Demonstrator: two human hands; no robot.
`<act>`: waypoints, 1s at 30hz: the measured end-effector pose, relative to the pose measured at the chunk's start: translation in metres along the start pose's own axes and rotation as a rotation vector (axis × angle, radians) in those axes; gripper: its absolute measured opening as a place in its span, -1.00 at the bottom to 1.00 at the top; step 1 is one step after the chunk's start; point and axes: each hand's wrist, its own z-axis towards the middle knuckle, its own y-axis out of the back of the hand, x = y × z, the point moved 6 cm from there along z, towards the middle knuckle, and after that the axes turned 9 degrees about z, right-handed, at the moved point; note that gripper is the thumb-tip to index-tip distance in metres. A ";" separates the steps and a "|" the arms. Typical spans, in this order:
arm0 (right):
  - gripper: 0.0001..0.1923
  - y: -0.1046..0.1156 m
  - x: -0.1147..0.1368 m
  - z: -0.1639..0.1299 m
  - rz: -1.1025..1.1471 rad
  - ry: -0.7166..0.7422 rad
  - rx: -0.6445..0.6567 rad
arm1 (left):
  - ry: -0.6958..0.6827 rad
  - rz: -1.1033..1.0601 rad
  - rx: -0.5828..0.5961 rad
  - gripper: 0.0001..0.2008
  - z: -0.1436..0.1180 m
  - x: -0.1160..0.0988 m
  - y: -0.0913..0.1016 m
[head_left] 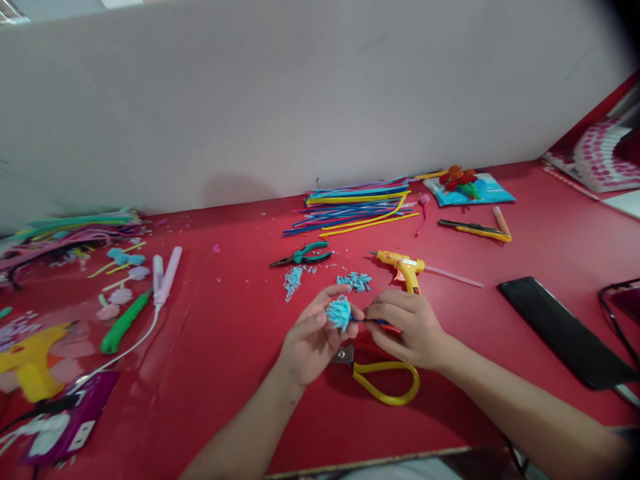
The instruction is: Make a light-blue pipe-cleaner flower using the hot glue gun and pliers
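Note:
A light blue flower (pixel 339 313) made of short fuzzy pieces rests in the fingers of my left hand (pixel 305 343), which closes around its head. My right hand (pixel 407 330) pinches the dark blue stem just behind the head; its fingertips partly hide the stem. Under my hands lie scissors (pixel 387 393) with a yellow loop handle and a red one, partly covered. Just beyond my fingers is a small pile of cut light blue pieces (pixel 355 282), with finer blue trimmings (pixel 293 283) to its left.
Teal-handled pliers (pixel 303 255) and a yellow glue gun (pixel 405 265) lie beyond my hands. Behind them is a bundle of pipe cleaners (pixel 357 200). A black phone (pixel 565 330) lies at right. Another glue gun (pixel 35 360), a pink hair straightener (pixel 165 277) and a purple power strip (pixel 80 420) are at left.

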 end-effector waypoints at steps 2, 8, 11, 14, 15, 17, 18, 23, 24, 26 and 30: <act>-0.87 0.000 0.002 -0.001 -0.078 0.034 0.009 | 0.061 -0.048 -0.029 -0.48 0.001 0.005 0.004; -0.88 -0.001 0.006 0.002 -0.109 0.029 0.033 | 0.112 -0.119 -0.046 -0.42 0.005 0.009 0.008; -0.89 -0.001 0.004 0.003 -0.031 -0.034 0.034 | 0.123 -0.121 -0.069 -0.43 0.006 0.010 0.010; -0.93 -0.003 0.000 0.002 0.064 -0.129 0.035 | 0.135 -0.100 -0.056 -0.44 0.006 0.010 0.011; -0.93 -0.004 -0.002 0.002 0.087 -0.160 0.035 | 0.136 -0.088 -0.040 -0.45 0.006 0.010 0.011; -0.91 -0.005 -0.006 0.001 0.114 -0.201 0.037 | 0.134 -0.063 -0.011 -0.47 0.006 0.010 0.009; -0.90 -0.006 -0.007 0.001 0.117 -0.210 0.041 | 0.127 -0.049 -0.004 -0.50 0.006 0.009 0.009; -0.88 0.000 -0.008 0.004 0.126 -0.193 -0.017 | -0.032 0.113 -0.031 -0.56 0.004 -0.004 0.006; -0.88 0.004 -0.007 0.005 0.130 -0.184 -0.058 | -0.091 0.175 -0.054 -0.54 0.003 -0.008 0.006; -0.87 0.010 -0.002 0.006 0.148 -0.170 -0.126 | -0.218 0.322 -0.120 -0.52 -0.001 -0.017 0.006; -0.90 0.010 0.001 0.007 0.224 -0.185 -0.145 | -0.410 0.612 -0.210 -0.53 -0.009 -0.029 0.001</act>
